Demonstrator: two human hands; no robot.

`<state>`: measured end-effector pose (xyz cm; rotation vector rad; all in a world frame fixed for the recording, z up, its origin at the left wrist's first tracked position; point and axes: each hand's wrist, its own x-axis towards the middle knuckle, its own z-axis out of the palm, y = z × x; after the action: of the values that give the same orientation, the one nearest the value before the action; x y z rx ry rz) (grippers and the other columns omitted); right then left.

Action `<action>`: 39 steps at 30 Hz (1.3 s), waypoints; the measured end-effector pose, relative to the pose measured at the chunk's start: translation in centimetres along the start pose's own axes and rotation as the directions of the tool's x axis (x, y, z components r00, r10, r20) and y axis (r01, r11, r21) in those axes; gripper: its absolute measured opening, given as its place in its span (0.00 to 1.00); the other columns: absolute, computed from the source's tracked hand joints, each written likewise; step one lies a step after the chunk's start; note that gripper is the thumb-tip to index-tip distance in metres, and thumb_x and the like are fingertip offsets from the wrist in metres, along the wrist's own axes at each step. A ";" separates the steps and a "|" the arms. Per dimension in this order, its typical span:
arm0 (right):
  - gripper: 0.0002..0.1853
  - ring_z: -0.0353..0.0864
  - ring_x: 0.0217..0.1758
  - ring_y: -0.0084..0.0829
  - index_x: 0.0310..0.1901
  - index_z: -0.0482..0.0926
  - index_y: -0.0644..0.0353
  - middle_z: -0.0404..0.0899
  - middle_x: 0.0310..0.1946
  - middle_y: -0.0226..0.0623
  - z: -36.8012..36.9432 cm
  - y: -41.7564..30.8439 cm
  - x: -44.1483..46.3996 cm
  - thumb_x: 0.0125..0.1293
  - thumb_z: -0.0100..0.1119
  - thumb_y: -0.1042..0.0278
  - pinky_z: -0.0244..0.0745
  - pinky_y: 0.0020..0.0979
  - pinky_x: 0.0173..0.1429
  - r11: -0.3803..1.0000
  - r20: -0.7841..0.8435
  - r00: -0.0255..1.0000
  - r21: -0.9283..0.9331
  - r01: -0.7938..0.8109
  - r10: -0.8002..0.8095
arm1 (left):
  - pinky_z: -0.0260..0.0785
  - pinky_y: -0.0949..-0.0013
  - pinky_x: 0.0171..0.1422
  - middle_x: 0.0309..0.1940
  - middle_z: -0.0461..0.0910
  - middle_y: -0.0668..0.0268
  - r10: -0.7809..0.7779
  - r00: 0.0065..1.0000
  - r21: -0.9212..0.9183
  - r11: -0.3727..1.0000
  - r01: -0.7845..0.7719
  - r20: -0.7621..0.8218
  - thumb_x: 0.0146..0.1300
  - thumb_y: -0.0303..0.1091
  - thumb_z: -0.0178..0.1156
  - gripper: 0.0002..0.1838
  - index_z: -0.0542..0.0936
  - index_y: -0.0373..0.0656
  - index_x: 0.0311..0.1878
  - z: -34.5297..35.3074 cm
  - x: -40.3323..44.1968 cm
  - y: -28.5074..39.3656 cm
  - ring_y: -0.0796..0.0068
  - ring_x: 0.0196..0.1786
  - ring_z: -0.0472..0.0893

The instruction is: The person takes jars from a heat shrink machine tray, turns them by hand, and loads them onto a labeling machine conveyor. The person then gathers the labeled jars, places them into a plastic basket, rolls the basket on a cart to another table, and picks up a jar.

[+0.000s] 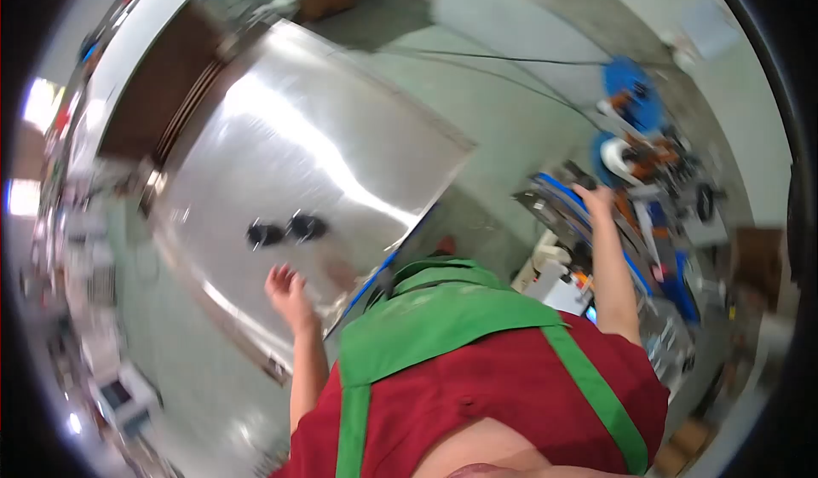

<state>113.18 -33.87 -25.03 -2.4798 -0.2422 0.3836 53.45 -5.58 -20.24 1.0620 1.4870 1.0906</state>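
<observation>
Two round black objects (pixel 285 229) lie side by side on the shiny metal tabletop (pixel 358 129). Just below them, near the table's front part, my left hand (pixel 290 297) hovers with its fingers apart and nothing in it. Off to the right, my right hand (pixel 595 197) reaches to a dark item (pixel 578 174) at the end of a cluttered shelf or cart with a blue edge (pixel 562 190). The fingers of my right hand are blurred, and whether they grip the item cannot be made out.
Blue round containers (pixel 632 95) with tools and parts stand at the upper right. A cable (pixel 503 57) runs across the floor there. A brown-sided cabinet (pixel 158 77) stands beyond the table at the upper left. Brown boxes (pixel 758 265) are at the far right.
</observation>
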 end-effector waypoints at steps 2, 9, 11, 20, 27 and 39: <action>0.38 0.82 0.48 0.51 0.39 0.82 0.75 0.82 0.42 0.60 1.6 1.6 1.4 0.36 0.78 0.44 0.75 0.43 0.53 0.948 -0.145 0.989 -0.318 -0.034 -0.013 | 0.71 0.66 0.55 0.55 0.73 0.59 0.026 1.000 0.036 0.999 -0.026 -0.014 0.58 0.21 0.57 0.28 0.64 0.39 0.63 -0.1 -0.2 -2.1 0.70 0.53 0.73; 0.57 0.72 0.63 0.51 0.56 0.68 0.83 0.70 0.59 0.65 0.8 0.5 2.3 0.38 0.75 0.34 0.67 0.43 0.65 0.873 -0.053 0.980 -0.446 -0.196 0.193 | 0.65 0.60 0.65 0.64 0.63 0.49 0.117 0.992 0.401 0.907 -0.129 0.055 0.47 0.29 0.72 0.48 0.55 0.36 0.70 3.4 1.6 -4.4 0.56 0.67 0.65; 0.56 0.72 0.64 0.50 0.56 0.68 0.83 0.70 0.59 0.65 0.1 0.3 1.8 0.41 0.73 0.33 0.66 0.42 0.66 0.915 -0.062 0.980 -0.350 -0.200 0.191 | 0.61 0.59 0.68 0.66 0.60 0.47 0.173 0.982 0.407 0.894 -0.186 0.068 0.44 0.32 0.75 0.53 0.52 0.35 0.72 4.3 3.1 -5.8 0.53 0.69 0.62; 0.22 0.73 0.58 0.36 0.56 0.73 0.62 0.75 0.52 0.43 2.9 -12.7 -14.1 0.61 0.62 0.67 0.68 0.34 0.60 0.888 -0.122 0.885 0.041 0.458 -0.450 | 0.54 0.54 0.70 0.61 0.69 0.58 0.234 0.968 0.566 0.789 -0.241 0.086 0.38 0.42 0.79 0.51 0.62 0.40 0.65 6.6 7.6 -6.7 0.58 0.66 0.66; 0.27 0.69 0.64 0.41 0.55 0.75 0.61 0.74 0.57 0.44 10.5 -28.4 -28.1 0.53 0.69 0.64 0.63 0.40 0.68 0.607 0.439 0.440 0.388 0.694 -0.784 | 0.68 0.68 0.59 0.47 0.76 0.62 -0.013 0.808 -0.134 0.984 0.114 0.589 0.39 0.32 0.76 0.41 0.67 0.36 0.58 5.7 5.4 1.3 0.71 0.52 0.76; 0.38 0.56 0.75 0.45 0.62 0.69 0.62 0.69 0.65 0.41 10.4 -33.8 -30.2 0.50 0.74 0.59 0.56 0.42 0.74 0.513 0.517 0.189 0.606 0.608 -0.835 | 0.67 0.68 0.64 0.53 0.75 0.62 -0.037 0.376 -0.005 0.994 0.108 0.926 0.41 0.32 0.73 0.43 0.65 0.37 0.64 7.0 1.2 12.5 0.73 0.57 0.75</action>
<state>78.52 -9.16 -6.28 -1.4392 -1.5890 0.9535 61.38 -0.87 -9.25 1.2316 0.5213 0.2748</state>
